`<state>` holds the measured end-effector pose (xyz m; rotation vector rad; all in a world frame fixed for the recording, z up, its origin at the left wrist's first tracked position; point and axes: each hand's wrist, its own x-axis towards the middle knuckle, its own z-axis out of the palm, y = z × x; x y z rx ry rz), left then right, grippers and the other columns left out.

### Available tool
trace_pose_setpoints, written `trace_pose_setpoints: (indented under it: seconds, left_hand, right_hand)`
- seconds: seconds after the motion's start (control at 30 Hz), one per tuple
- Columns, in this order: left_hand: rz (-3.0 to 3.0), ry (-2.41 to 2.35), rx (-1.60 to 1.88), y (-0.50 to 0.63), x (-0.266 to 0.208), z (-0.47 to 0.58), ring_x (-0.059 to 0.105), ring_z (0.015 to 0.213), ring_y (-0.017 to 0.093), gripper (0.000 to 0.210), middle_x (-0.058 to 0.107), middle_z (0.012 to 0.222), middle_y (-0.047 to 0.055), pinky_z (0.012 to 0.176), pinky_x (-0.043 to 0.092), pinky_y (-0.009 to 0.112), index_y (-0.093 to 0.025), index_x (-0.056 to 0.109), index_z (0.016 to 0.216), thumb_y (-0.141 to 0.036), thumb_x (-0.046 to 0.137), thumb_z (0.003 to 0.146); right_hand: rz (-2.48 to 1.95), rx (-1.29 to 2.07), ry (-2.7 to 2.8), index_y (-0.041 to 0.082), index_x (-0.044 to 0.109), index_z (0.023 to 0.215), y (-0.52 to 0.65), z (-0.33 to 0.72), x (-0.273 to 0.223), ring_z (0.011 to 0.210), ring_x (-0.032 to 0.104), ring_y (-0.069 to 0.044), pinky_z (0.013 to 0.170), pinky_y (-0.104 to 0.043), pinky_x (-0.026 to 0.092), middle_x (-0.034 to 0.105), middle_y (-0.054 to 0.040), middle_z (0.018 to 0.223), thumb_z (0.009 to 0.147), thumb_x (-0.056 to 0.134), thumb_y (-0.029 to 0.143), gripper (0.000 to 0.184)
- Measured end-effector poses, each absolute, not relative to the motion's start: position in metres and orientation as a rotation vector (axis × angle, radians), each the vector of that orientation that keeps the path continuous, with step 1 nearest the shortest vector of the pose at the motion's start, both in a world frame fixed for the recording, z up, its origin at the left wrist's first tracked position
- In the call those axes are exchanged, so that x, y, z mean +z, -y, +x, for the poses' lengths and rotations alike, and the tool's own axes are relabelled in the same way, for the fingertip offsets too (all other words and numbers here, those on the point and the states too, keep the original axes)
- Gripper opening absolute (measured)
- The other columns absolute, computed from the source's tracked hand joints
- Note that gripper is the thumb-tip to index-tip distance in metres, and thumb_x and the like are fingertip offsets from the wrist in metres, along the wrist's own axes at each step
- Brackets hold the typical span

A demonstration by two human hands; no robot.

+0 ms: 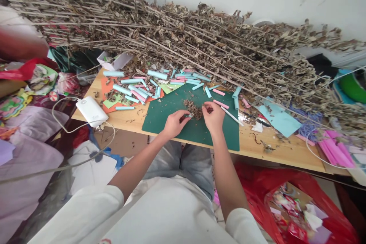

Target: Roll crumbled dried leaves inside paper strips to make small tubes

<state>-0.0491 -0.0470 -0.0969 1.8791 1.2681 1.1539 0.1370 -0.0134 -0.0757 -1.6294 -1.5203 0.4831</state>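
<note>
Green mat laid out. Right hand curled; whether anything is gripped cannot be told. Left hand pinched. Dry plant crumbs heaped on mat, between both hands. Tiny pale bit grasped in left fingertips.

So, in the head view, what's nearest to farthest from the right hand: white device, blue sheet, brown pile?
1. Brown pile: on green mat, left of the right hand.
2. Blue sheet: right of the mat.
3. White device: table's left end.
</note>
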Motion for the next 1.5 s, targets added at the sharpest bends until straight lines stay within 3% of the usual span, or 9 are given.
trace_pose_setpoints:
  seconds: [0.5, 0.8, 0.97, 1.27, 1.5]
  left_hand:
    - [1.876, -1.267, 1.152, 0.047, -0.093, -0.049, 0.065, 0.069, 0.011, 0.018, 0.071, 0.095, 0.004, 0.066, 0.053, 0.023, -0.019, 0.066, 0.103, -0.031, 0.06, 0.091]
    - [1.875, -1.256, 1.15, 0.047, -0.093, -0.049, 0.065, 0.071, 0.012, 0.021, 0.071, 0.097, 0.005, 0.067, 0.054, 0.023, -0.019, 0.066, 0.104, -0.034, 0.06, 0.092]
    - [1.873, -1.258, 1.143, 0.048, -0.093, -0.049, 0.065, 0.07, 0.011, 0.02, 0.071, 0.096, 0.005, 0.067, 0.054, 0.023, -0.019, 0.066, 0.104, -0.034, 0.059, 0.092]
    - [1.894, -1.272, 1.118, 0.048, -0.095, -0.05, 0.065, 0.07, 0.011, 0.02, 0.071, 0.095, 0.004, 0.066, 0.052, 0.022, -0.019, 0.065, 0.105, -0.033, 0.059, 0.092]
    - [1.905, -1.253, 1.112, 0.047, -0.093, -0.051, 0.064, 0.072, 0.011, 0.018, 0.07, 0.095, 0.003, 0.068, 0.052, 0.022, -0.019, 0.064, 0.105, -0.029, 0.059, 0.092]
  right_hand:
    - [-1.462, 0.388, 1.583, 0.021, 0.061, 0.07, 0.022, 0.133, -0.08, 0.077, 0.063, -0.018, 0.068, -0.031, 0.052, 0.067, -0.005, 0.086, 0.08, 0.061, 0.021, 0.01]
    - [-1.63, 0.344, 1.587, 0.021, 0.062, 0.079, 0.028, 0.129, -0.087, 0.061, 0.063, -0.017, 0.064, -0.028, 0.048, 0.068, -0.0024, 0.068, 0.089, 0.056, 0.035, 0.019]
    - [-1.528, 0.33, 1.526, 0.021, 0.065, 0.076, 0.028, 0.128, -0.078, 0.079, 0.067, -0.018, 0.068, -0.029, 0.051, 0.072, -0.0061, 0.09, 0.087, 0.06, 0.035, 0.018]
    - [-1.418, 0.641, 1.166, 0.018, 0.071, 0.086, 0.037, 0.118, -0.063, 0.073, 0.068, -0.02, 0.07, -0.034, 0.057, 0.073, -0.0053, 0.081, 0.076, 0.07, 0.037, 0.021]
    - [-1.322, 0.566, 1.549, 0.024, 0.071, 0.082, 0.06, 0.105, -0.047, 0.084, 0.066, -0.02, 0.075, -0.034, 0.056, 0.072, -0.0038, 0.087, 0.086, 0.065, 0.034, 0.013]
